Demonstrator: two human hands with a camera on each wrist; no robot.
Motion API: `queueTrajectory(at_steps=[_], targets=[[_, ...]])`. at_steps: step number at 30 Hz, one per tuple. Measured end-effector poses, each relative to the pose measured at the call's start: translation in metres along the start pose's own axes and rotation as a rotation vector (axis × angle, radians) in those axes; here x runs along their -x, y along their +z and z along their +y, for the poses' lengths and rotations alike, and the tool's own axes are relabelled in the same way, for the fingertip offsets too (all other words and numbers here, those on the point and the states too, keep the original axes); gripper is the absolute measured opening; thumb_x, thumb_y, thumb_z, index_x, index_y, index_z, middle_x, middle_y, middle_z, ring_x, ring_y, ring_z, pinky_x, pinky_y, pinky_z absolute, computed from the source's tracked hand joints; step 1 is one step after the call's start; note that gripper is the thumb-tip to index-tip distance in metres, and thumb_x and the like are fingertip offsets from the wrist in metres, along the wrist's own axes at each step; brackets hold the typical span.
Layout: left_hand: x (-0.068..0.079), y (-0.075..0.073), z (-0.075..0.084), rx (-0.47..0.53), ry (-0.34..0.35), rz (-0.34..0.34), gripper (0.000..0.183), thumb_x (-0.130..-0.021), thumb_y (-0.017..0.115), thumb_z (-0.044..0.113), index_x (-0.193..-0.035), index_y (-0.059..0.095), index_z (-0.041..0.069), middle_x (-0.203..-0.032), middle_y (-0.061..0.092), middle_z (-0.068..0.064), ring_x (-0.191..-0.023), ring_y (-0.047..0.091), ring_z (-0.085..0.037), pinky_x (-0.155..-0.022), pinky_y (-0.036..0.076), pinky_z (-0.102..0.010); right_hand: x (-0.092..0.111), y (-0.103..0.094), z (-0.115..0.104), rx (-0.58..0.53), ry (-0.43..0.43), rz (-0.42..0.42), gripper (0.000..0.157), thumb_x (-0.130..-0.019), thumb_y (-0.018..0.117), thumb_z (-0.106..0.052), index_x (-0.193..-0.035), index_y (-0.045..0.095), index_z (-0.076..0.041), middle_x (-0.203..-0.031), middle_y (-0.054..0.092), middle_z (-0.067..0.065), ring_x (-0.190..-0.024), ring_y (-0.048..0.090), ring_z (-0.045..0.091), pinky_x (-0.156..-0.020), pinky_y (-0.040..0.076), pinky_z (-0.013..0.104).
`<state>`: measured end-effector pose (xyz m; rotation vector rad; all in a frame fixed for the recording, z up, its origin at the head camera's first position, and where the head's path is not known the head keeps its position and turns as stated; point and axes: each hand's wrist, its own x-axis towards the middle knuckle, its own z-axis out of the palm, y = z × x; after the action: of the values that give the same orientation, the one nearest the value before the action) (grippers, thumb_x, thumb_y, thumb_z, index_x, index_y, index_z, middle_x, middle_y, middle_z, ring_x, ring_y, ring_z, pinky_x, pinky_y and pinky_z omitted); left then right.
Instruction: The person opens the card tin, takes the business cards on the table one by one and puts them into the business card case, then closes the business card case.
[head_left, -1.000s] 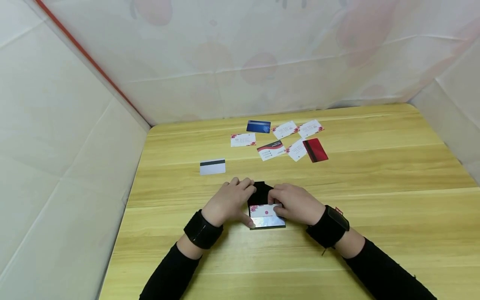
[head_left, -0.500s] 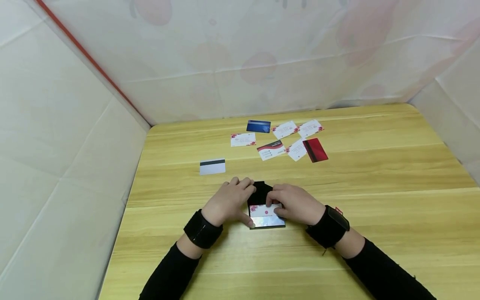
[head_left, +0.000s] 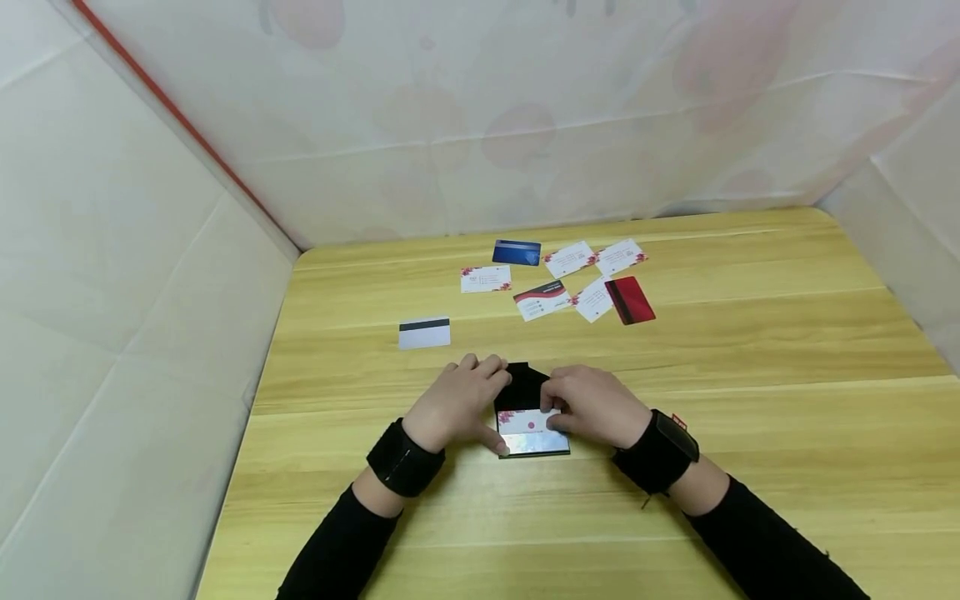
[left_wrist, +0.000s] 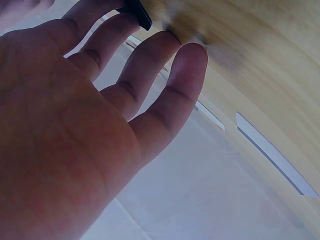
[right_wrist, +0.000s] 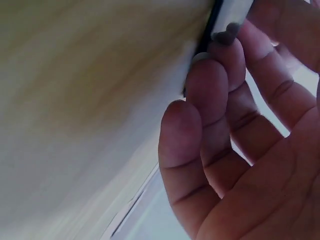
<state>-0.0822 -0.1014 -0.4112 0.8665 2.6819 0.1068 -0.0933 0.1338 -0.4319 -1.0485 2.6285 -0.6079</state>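
A card case (head_left: 536, 444) with a shiny silver front lies on the table, its black flap (head_left: 517, 390) folded back on the far side. Out of the front pocket shows a white business card (head_left: 513, 419) with pink flowers. My left hand (head_left: 452, 408) holds the case from the left, thumb on the near left corner and fingers along the flap. From the right, my right hand (head_left: 596, 407) pinches the card's right part between thumb and curled index finger. A dark corner of the flap (left_wrist: 138, 14) shows at the fingertips in the left wrist view.
Beyond the hands lie a white card with a black stripe (head_left: 424, 335), a blue card (head_left: 517, 252), a red card (head_left: 634, 300) and several business cards (head_left: 486, 280). One business card is partly under the red one. Pale cloth walls (head_left: 480, 125) enclose the wooden table (head_left: 750, 333).
My right index finger went slightly left, then back right over the card's upper edge. The left hand, the case and the loose cards keep their places.
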Motion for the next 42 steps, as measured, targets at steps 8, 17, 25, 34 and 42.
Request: queueTrajectory(at_steps=[8, 17, 25, 34, 42], targets=[[0.002, 0.004, 0.0, -0.008, 0.008, 0.012, 0.099, -0.059, 0.081, 0.071, -0.138, 0.054, 0.017, -0.146, 0.047, 0.0, -0.117, 0.049, -0.026, -0.094, 0.047, -0.046, -0.002, 0.002, 0.0, -0.011, -0.08, 0.009, 0.026, -0.084, 0.074, -0.016, -0.067, 0.06, -0.03, -0.072, 0.05, -0.014, -0.067, 0.046, 0.004, -0.062, 0.041, 0.023], [0.0, 0.001, 0.0, -0.007, 0.014, 0.011, 0.097, -0.059, 0.082, 0.07, -0.136, 0.056, 0.018, -0.144, 0.048, 0.001, -0.115, 0.049, -0.025, -0.093, 0.047, -0.044, -0.017, -0.008, 0.005, 0.035, 0.016, -0.014, 0.025, -0.086, 0.069, -0.018, -0.069, 0.056, -0.03, -0.066, 0.049, -0.014, -0.06, 0.045, 0.004, -0.055, 0.038, 0.024], [-0.001, 0.002, -0.002, -0.017, 0.01, 0.021, 0.099, -0.057, 0.082, 0.071, -0.137, 0.056, 0.018, -0.143, 0.048, 0.001, -0.114, 0.049, -0.024, -0.091, 0.048, -0.043, -0.047, -0.022, 0.017, 0.126, 0.13, 0.15, 0.025, -0.092, 0.068, -0.026, -0.114, 0.073, -0.015, -0.114, 0.07, 0.005, -0.099, 0.066, 0.023, -0.073, 0.055, 0.041], [0.001, 0.004, -0.001, 0.002, 0.012, 0.024, 0.099, -0.058, 0.082, 0.071, -0.137, 0.056, 0.018, -0.143, 0.048, 0.001, -0.115, 0.049, -0.024, -0.093, 0.048, -0.044, -0.051, -0.021, 0.023, 0.172, 0.163, 0.023, 0.063, -0.092, 0.068, -0.028, -0.148, 0.048, -0.01, -0.149, 0.048, 0.018, -0.134, 0.049, 0.034, -0.102, 0.045, 0.052], [0.002, 0.003, -0.003, -0.004, 0.015, 0.034, 0.099, -0.057, 0.082, 0.071, -0.136, 0.056, 0.018, -0.142, 0.049, 0.001, -0.112, 0.049, -0.024, -0.091, 0.048, -0.041, -0.047, -0.024, 0.024, 0.122, 0.189, 0.03, 0.049, -0.087, 0.071, -0.023, -0.133, 0.064, -0.007, -0.111, 0.056, 0.008, -0.076, 0.05, 0.018, -0.063, 0.041, 0.031]])
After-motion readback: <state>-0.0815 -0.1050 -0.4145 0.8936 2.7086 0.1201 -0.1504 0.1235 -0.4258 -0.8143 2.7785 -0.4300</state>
